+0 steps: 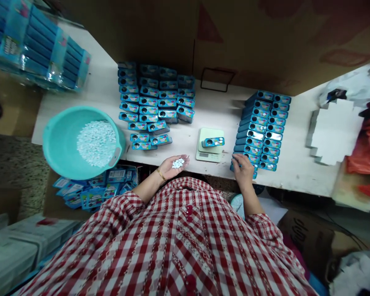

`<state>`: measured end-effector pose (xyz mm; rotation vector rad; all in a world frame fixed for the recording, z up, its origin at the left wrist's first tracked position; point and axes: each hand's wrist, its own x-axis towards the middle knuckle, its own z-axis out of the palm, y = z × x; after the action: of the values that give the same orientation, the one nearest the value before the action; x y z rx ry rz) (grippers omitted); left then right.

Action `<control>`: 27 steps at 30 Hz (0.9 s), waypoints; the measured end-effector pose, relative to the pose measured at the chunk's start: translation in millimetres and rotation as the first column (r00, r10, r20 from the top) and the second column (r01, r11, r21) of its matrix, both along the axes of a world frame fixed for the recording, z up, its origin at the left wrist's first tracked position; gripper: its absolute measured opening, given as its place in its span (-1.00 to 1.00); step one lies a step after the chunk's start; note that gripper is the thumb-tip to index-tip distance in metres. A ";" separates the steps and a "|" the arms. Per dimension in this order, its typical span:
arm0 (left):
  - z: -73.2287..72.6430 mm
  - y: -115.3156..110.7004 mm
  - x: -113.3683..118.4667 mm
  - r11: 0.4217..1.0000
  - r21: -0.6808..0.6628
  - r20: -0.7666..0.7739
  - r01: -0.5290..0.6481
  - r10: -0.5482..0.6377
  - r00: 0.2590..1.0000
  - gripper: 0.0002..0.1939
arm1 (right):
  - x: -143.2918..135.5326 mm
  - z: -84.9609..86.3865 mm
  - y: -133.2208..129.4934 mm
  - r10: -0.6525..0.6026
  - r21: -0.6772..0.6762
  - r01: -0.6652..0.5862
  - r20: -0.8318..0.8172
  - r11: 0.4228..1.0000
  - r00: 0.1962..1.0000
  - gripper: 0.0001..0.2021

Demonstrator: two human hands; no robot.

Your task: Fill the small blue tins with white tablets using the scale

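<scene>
While my left hand (169,166) lies palm up and loosely cupped under white pellets (178,163), just left of the scale (206,134), my right hand (244,168) curls its fingers at the near end of the right tins (259,127); I cannot tell whether it grips one. A single tin (213,142) lies on the scale. Well left of that scale sits a bowl (57,139) of pellets; left tins (158,101) stand beyond-left, a carton (234,49) behind.

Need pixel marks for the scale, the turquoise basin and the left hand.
Scale (210,132), head view: bare part of the platform, toward its far edge.
Turquoise basin (62,135), head view: bare inner wall, left side.
Left hand (169,167), head view: upturned palm, toward the wrist.
</scene>
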<state>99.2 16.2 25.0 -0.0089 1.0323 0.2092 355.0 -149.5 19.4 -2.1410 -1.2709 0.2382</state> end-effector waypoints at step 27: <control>-4.3 0.4 2.6 0.998 0.014 0.076 -0.061 0.060 0.995 -0.76 | 10.9 3.0 63.9 0.181 -0.042 -0.177 0.178 0.983 0.967 -0.72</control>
<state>101.8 16.6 20.7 -0.0329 0.9560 0.2710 365.9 -85.6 22.4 -2.1086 -1.5766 0.1375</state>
